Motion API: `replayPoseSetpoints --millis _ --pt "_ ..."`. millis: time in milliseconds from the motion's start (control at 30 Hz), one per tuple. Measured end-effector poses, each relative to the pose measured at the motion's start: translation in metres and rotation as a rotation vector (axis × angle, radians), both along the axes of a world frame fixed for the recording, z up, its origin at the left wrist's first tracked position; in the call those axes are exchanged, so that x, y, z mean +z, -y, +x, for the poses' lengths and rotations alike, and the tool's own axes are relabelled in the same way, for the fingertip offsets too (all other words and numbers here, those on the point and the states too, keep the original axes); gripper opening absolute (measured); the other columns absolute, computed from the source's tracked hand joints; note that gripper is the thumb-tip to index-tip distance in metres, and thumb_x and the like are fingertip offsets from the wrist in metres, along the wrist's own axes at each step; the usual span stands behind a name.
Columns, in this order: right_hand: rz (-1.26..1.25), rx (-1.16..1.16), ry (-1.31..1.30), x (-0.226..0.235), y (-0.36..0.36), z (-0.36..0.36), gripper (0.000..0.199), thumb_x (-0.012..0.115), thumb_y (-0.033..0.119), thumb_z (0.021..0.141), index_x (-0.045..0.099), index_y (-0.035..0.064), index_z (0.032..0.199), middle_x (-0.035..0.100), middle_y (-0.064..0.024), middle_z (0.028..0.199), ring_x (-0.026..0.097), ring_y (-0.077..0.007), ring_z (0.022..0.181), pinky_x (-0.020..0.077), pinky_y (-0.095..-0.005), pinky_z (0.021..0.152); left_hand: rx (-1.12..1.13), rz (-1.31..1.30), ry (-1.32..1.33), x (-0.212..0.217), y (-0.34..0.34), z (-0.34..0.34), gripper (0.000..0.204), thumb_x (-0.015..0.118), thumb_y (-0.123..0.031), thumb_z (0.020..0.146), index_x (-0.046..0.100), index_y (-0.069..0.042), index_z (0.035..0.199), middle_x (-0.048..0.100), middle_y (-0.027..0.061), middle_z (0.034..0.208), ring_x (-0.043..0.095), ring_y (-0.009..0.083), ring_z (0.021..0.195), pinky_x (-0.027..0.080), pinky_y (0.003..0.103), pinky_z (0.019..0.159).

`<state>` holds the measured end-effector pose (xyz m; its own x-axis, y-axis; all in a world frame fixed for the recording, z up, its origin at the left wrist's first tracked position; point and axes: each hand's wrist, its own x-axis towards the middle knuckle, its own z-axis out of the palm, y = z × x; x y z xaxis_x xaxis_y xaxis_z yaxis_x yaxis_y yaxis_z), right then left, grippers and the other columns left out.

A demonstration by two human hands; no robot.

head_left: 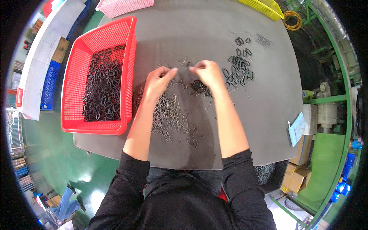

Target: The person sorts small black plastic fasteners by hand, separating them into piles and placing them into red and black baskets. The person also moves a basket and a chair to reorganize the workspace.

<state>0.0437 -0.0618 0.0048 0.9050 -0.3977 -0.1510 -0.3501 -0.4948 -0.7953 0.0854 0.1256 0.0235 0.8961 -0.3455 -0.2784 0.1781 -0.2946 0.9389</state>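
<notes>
We have the grey worktop before us, its near edge just in front of our body and its right edge curving past a light-blue face mask. On the left, the red perforated basket reaches over the worktop's edge, its tall wall near our left forearm; black oblong links lie inside. A pink basket and a yellow basket stand at the far side. Grey surface gives us room beyond both hands, and more between our right forearm and the right edge.

Our left grip and right grip face each other slightly apart above the worktop, thumbs and fingers drawn together; blur keeps us from telling whether either pinches anything. The heap of bent wire hooks lies between our forearms, nearer the left one. A small cluster of dark links sits just below the right grip, partly behind that forearm, and a larger pile of black links and wire spreads to its right.
</notes>
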Motion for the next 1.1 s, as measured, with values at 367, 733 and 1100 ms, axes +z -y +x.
replayPoseSetpoints --millis 367,733,1100 --pt "0.43 -0.243 -0.058 0.017 0.09 -0.074 0.02 0.075 0.017 0.072 0.058 0.0084 0.079 0.049 0.0048 0.064 0.041 -0.0028 0.055 0.0287 -0.0189 0.047 -0.404 0.397 0.591 -0.028 0.091 -0.02 0.022 0.071 -0.02 0.071 0.061 -0.003 0.079 0.064 0.0129 0.084 0.061 0.0321 0.083 0.047 0.042 0.072" --pt "0.282 -0.199 -0.053 -0.006 0.083 -0.03 0.026 0.069 0.023 0.076 0.06 0.0068 0.093 0.065 -0.0092 0.09 0.062 -0.0227 0.091 0.0477 -0.0333 0.07 -0.419 0.003 -0.119 0.022 0.044 0.004 0.02 0.072 -0.02 0.073 0.061 -0.004 0.077 0.052 -0.0034 0.065 0.043 0.0053 0.06 0.035 0.022 0.055" --pt "1.054 -0.314 0.18 0.015 0.058 -0.069 0.02 0.068 0.017 0.077 0.056 0.0078 0.089 0.05 0.0044 0.067 0.045 -0.0061 0.054 0.0316 -0.0192 0.047 -0.417 -0.585 -0.451 0.013 0.003 -0.001 0.022 0.063 -0.025 0.085 0.055 -0.005 0.089 0.058 0.0035 0.079 0.05 0.006 0.061 0.036 0.019 0.047"
